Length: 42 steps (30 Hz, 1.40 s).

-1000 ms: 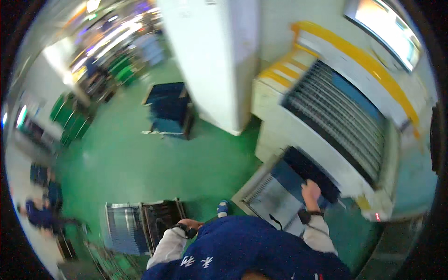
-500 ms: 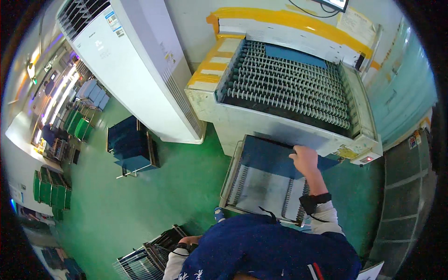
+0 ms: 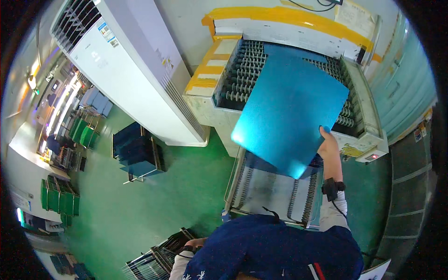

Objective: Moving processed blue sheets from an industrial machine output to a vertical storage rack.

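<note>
A shiny blue rectangular panel [image 3: 291, 102] is raised in my right hand [image 3: 329, 145], gripped at its lower right edge. It tilts over the front of a roller conveyor machine [image 3: 238, 86] and hides many of its rollers. Another blue panel [image 3: 284, 50] lies flat at the far end of the rollers. Below the raised panel stands a rack [image 3: 268, 193] with coiled side strips; a dark panel in it is partly covered. My left hand [image 3: 196, 242] is low beside a wire rack [image 3: 156, 259], its fingers mostly hidden by my body.
A tall white air conditioner [image 3: 135, 65] stands left of the machine. On the green floor is a rack of dark panels [image 3: 137, 151]. Green racks [image 3: 58, 196] line the far left, and a grey cabinet [image 3: 408, 186] is at the right.
My right hand has lifted the blue panel up from the rack and swung it over the rollers, moving slightly right. My left hand has stayed by the wire rack.
</note>
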Available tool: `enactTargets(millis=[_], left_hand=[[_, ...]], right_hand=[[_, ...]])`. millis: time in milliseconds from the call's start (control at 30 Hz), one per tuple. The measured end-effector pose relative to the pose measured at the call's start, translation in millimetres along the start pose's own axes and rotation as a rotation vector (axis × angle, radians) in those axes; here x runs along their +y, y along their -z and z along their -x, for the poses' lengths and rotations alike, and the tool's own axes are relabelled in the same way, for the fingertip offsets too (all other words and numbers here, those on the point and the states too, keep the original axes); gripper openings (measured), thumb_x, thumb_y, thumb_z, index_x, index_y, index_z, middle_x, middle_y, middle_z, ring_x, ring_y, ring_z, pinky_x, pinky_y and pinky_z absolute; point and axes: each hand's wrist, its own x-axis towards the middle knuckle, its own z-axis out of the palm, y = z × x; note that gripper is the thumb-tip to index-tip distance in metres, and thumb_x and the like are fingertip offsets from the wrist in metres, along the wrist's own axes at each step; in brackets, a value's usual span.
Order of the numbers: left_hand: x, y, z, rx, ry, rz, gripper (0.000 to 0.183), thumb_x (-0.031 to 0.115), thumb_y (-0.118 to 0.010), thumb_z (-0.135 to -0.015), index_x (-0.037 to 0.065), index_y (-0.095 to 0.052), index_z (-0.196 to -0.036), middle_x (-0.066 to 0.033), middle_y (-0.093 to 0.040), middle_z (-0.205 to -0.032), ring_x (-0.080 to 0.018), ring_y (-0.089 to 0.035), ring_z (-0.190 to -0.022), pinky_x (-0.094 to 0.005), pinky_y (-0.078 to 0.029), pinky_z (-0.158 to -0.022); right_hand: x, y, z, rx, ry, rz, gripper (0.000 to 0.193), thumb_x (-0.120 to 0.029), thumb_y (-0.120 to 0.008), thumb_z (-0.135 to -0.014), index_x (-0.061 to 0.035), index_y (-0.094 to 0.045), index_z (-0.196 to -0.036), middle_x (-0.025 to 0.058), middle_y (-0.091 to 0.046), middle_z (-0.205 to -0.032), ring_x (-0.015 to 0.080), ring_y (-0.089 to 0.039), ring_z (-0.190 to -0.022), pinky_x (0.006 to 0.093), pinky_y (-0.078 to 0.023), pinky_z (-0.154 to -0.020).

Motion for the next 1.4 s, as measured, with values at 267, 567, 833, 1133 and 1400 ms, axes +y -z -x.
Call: enactTargets(millis=[267, 567, 833, 1133, 1400], left_hand=[[-61, 51, -27, 0.276, 0.010, -0.264, 0.035, 0.014, -0.040, -0.090, 0.002, -0.054, -0.119, -0.0090, -0.057, -0.118, -0.0202, -0.053, -0.106, -0.0313, -0.041, -0.091], [-44, 29, -11, 0.354, 0.215, -0.845, 0.035, 0.016, -0.043, -0.090, 0.005, -0.052, -0.122, -0.0079, -0.055, -0.121, -0.0199, -0.051, -0.110, -0.0311, -0.038, -0.094], [-10, -12, -19, 0.178, 0.303, -0.811, 0.038, 0.020, -0.046, -0.089, 0.006, -0.050, -0.124, -0.0082, -0.053, -0.124, -0.0191, -0.050, -0.111, -0.0316, -0.037, -0.095], [30, -82, -8, 0.076, 0.366, -0.872, 0.042, 0.025, -0.049, -0.088, 0.008, -0.047, -0.126, -0.0086, -0.051, -0.127, -0.0181, -0.048, -0.112, -0.0321, -0.036, -0.095], [-7, -51, -12, 0.030, 0.338, -0.961, 0.043, 0.026, -0.048, -0.088, 0.008, -0.046, -0.126, -0.0086, -0.050, -0.128, -0.0181, -0.048, -0.112, -0.0326, -0.036, -0.094]], right_hand=[[19, 4, -80, -0.171, 0.278, 0.084, 0.021, -0.011, -0.050, -0.089, -0.0062, -0.051, -0.109, 0.0097, -0.056, -0.108, 0.0278, -0.052, -0.103, 0.0489, -0.040, -0.090], [-15, -41, -91, -0.079, -0.034, -0.070, 0.019, -0.014, -0.050, -0.088, -0.0014, -0.050, -0.103, 0.0122, -0.058, -0.102, 0.0231, -0.059, -0.091, 0.0330, -0.051, -0.073], [-11, -63, -96, -0.005, 0.218, 0.640, 0.032, -0.030, -0.057, -0.085, -0.0032, -0.059, -0.102, 0.0108, -0.065, -0.090, 0.0222, -0.062, -0.082, 0.0296, -0.050, -0.068], [25, -82, -102, 0.180, 0.815, 1.848, 0.038, -0.034, -0.057, -0.082, -0.0196, -0.056, -0.118, 0.0075, -0.046, -0.131, 0.0295, -0.038, -0.122, 0.0523, -0.026, -0.099], [20, -86, -116, 0.197, 0.754, 1.935, 0.040, -0.038, -0.053, -0.084, -0.0241, -0.053, -0.122, 0.0027, -0.044, -0.133, 0.0291, -0.037, -0.123, 0.0536, -0.025, -0.100]])
